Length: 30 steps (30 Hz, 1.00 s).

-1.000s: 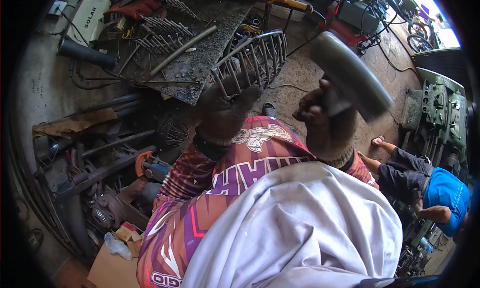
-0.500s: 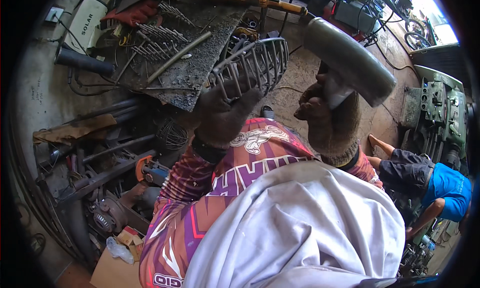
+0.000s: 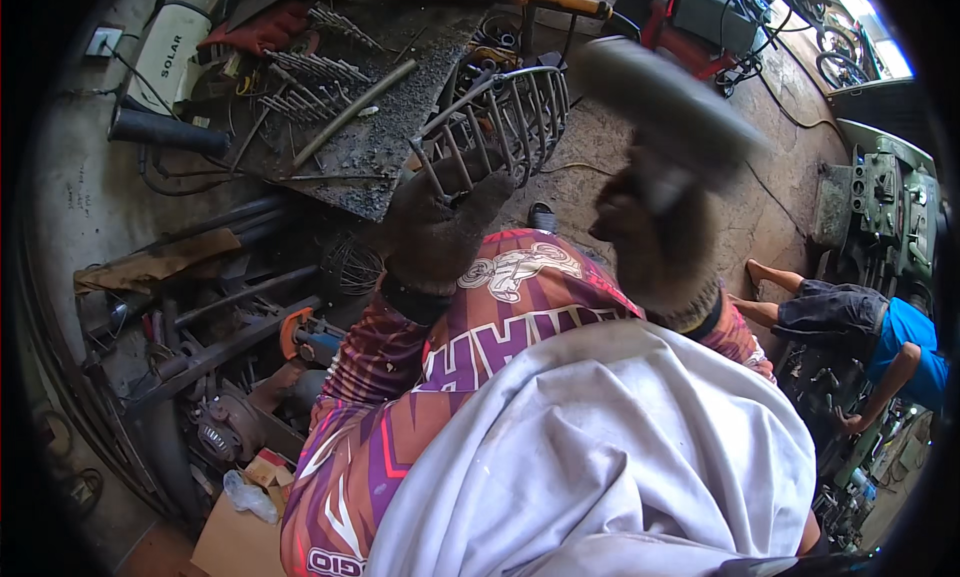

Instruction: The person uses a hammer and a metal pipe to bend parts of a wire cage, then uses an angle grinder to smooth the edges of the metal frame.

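Observation:
My left hand [image 3: 440,227], in a dark, dirty work glove, is closed around the near end of a cage of bent metal rods [image 3: 505,127]. The cage is held up beside the corner of the workbench [image 3: 395,97], with its ribs pointing away from me. My right hand [image 3: 660,242], gloved too, is wrapped around the short handle of a hammer [image 3: 670,97] with a thick cylindrical metal head. That head hangs raised to the right of the cage, apart from it and smeared by motion. Part of the handle is hidden by the glove.
On the bench lie a metal bar [image 3: 355,115], several thin twisted rods [image 3: 315,72] and a red glove [image 3: 258,29]. Metal stock [image 3: 230,277] fills the left side. A person in a blue shirt [image 3: 905,362] stands near a green machine [image 3: 885,202] at the right.
The hammer in my right hand has moved slightly left and upward, toward the cage. My left hand and the cage have shifted a little left. The person at the right has moved an arm.

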Motion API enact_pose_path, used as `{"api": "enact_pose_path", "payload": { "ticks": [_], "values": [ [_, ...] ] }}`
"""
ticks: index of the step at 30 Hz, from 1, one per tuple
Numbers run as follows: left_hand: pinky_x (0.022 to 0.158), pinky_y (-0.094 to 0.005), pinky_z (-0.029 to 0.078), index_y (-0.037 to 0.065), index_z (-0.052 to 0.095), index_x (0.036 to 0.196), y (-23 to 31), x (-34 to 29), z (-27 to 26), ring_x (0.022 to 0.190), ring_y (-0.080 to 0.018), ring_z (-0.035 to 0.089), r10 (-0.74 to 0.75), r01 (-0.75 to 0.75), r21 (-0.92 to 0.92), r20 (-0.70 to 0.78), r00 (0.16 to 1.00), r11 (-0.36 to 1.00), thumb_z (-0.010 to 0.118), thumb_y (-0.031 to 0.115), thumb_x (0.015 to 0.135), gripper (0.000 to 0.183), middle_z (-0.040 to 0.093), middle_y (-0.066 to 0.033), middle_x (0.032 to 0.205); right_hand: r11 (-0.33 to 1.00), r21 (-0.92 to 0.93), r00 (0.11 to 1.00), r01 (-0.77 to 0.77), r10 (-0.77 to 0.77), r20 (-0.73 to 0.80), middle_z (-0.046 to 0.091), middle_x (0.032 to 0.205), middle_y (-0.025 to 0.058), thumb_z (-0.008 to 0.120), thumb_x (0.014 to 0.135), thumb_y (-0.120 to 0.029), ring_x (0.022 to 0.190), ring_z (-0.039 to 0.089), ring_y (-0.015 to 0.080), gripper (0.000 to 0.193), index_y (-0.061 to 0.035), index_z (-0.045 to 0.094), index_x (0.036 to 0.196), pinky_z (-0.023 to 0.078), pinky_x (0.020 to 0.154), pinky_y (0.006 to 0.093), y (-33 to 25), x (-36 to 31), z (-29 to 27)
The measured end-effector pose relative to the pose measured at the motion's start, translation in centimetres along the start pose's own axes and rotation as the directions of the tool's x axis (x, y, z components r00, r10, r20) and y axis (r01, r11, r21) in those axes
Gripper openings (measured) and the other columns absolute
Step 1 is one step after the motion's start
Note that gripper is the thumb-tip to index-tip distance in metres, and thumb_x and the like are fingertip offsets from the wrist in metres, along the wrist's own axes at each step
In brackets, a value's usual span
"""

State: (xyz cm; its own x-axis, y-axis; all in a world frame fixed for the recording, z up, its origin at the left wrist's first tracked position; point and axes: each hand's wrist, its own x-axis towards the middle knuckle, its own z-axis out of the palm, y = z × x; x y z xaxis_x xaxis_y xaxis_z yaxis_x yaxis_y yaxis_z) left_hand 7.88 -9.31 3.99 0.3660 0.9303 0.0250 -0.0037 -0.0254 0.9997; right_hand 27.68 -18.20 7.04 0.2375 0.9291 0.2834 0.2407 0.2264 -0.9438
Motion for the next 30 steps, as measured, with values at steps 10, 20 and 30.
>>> {"api": "enact_pose_path", "payload": {
  "ticks": [10,20,30],
  "values": [
    [0.07,-0.0276,0.057,-0.001,0.07,0.108,0.6,-0.5,-0.4,0.079,-0.0138,0.068,-0.079,0.078,-0.02,-0.033,0.996,0.997,0.069,0.007,0.092,0.017,0.072,-0.0083,0.09,0.979,-0.181,0.995,-0.095,0.101,0.023,0.07,0.096,0.0161,0.068,0.093,-0.019,0.081,0.07,0.0302,0.042,-0.0029,0.054,0.129,0.056,0.072,0.0421,0.3,0.3,0.0],
    [0.065,-0.0323,0.06,-0.003,0.067,0.111,2.1,-1.3,-2.8,0.073,-0.0201,0.072,-0.105,0.117,-0.261,0.061,0.993,0.958,0.065,0.012,0.094,0.023,0.072,-0.0119,0.085,0.972,0.187,0.975,-0.143,0.171,-0.139,0.065,0.094,0.0046,0.061,0.101,-0.025,0.08,0.059,0.0104,0.039,-0.0001,0.055,0.13,0.05,0.072,0.0277,4.3,3.0,-0.8],
    [0.068,-0.0307,0.058,-0.004,0.068,0.116,2.6,-1.3,-3.2,0.076,-0.0174,0.071,-0.102,0.158,-0.318,0.185,0.977,0.935,0.072,0.017,0.093,0.031,0.073,-0.0116,0.088,0.992,0.121,0.989,-0.046,0.062,-0.132,0.067,0.101,0.006,0.057,0.102,-0.024,0.083,0.059,0.0098,0.032,-0.0021,0.057,0.126,0.05,0.074,0.0279,6.4,4.1,-1.2]
  ]
}}
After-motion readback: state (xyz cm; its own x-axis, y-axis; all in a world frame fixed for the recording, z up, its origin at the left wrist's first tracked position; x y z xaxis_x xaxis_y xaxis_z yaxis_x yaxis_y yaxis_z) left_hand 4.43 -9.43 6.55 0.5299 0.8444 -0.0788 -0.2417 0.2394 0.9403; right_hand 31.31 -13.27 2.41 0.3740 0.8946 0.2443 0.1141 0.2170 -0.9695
